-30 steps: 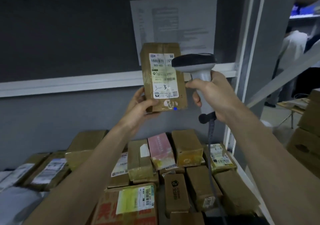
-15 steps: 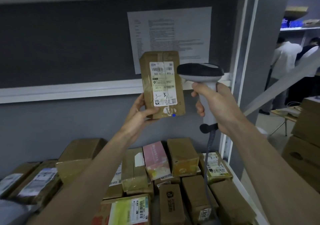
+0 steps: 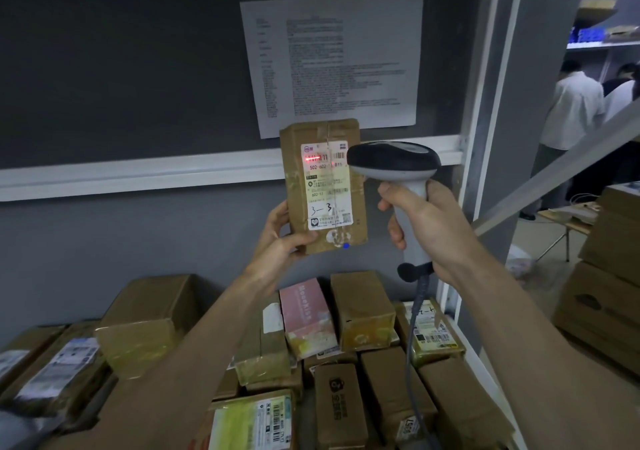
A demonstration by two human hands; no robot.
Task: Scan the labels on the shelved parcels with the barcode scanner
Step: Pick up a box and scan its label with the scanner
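My left hand (image 3: 282, 238) grips the lower left corner of a small brown cardboard parcel (image 3: 294, 158), held upright in front of the wall. Its white label (image 3: 327, 186) faces me, with "3-3" handwritten near the bottom. A red scan line glows across the barcode at the label's top left. My right hand (image 3: 427, 221) holds the grey handle of a barcode scanner (image 3: 393, 158), whose dark head points left at the label, just right of the parcel. The scanner's cable (image 3: 414, 328) hangs down over the parcels below.
Several taped cardboard parcels (image 3: 360, 311) and a pink box (image 3: 306, 314) lie packed on the shelf below. A printed sheet (image 3: 332, 58) hangs on the dark board behind. A grey shelf post (image 3: 491, 103) stands right; beyond it are stacked cartons (image 3: 609, 293) and people in white shirts (image 3: 571, 110).
A red scan line now shows on the label's barcode. The parcel and the scanner sit slightly lower in the view; both hands keep their holds.
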